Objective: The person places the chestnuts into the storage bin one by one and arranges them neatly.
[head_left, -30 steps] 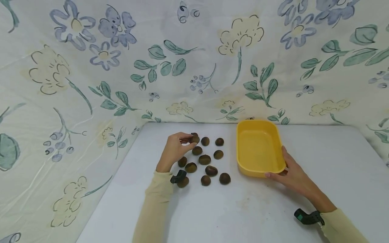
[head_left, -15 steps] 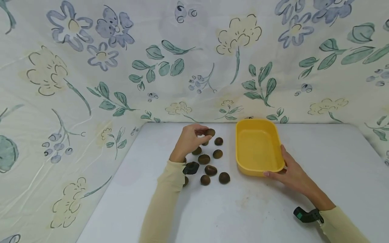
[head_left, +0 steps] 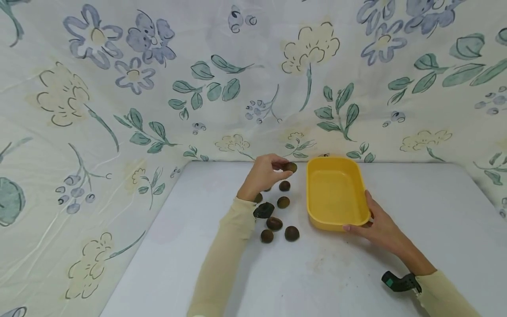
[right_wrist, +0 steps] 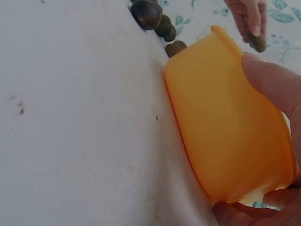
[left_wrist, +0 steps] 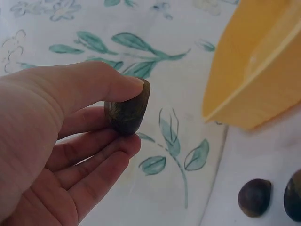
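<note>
My left hand [head_left: 266,175] pinches a brown chestnut [left_wrist: 128,110] between thumb and fingers, held up off the table just left of the yellow tub's far left corner. The yellow plastic tub [head_left: 336,224] stands on the table, and its inside shows bare in the head view. My right hand [head_left: 384,228] grips the tub's near right corner, thumb at the near rim and fingers along the right side. Several more chestnuts [head_left: 292,233] lie loose on the table left of the tub, some of them hidden under my left forearm and wrist camera.
The white table [head_left: 336,277] ends at the back against a hanging cloth [head_left: 253,88] printed with flowers and leaves. This cloth also drapes down the left side. A black wrist camera [head_left: 400,281] sits on my right wrist, and small dark specks dot the tabletop.
My left hand has lifted a chestnut from the back left of the group and carried it rightward toward the tub. My right hand and the tub stay in place.
</note>
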`<action>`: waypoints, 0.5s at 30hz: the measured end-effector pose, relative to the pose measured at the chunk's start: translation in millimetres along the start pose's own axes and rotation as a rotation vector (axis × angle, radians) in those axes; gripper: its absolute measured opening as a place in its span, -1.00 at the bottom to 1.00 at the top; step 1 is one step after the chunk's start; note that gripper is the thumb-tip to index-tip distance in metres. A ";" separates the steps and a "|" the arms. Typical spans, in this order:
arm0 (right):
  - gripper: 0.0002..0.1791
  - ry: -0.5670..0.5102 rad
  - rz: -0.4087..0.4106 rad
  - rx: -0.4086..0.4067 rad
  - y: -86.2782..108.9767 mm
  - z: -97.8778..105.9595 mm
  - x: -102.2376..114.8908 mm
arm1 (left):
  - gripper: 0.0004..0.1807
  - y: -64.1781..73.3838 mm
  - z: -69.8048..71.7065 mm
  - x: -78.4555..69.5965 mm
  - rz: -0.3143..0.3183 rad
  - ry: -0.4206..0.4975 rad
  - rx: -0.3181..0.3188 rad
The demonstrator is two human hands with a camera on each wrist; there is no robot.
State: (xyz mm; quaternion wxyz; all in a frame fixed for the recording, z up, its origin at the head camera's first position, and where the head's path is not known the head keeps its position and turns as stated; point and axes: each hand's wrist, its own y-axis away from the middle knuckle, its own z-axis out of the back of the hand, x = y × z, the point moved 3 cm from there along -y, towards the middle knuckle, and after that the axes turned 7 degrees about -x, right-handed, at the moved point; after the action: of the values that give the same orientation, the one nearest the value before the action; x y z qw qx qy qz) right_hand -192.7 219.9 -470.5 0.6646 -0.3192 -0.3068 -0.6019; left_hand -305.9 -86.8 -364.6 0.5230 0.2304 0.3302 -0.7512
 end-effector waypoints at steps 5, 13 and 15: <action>0.44 -0.005 -0.004 0.000 1.0 0.4 -0.9 | -0.63 -14.3 -9.6 -16.4 -0.047 -0.009 0.036; 0.42 -0.008 0.006 -0.015 0.1 -2.3 -2.6 | -0.62 -36.3 -31.0 -34.2 -0.071 -0.023 0.099; 0.43 -0.009 -0.003 -0.011 0.3 -2.6 -2.8 | -0.62 -40.4 -37.5 -37.1 -0.084 -0.030 0.112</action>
State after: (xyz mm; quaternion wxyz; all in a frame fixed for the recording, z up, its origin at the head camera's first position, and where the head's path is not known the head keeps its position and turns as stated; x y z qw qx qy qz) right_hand -192.5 219.6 -474.3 0.6607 -0.3251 -0.3067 -0.6031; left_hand -330.9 -26.2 -354.0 0.4822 0.2340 0.2893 -0.7931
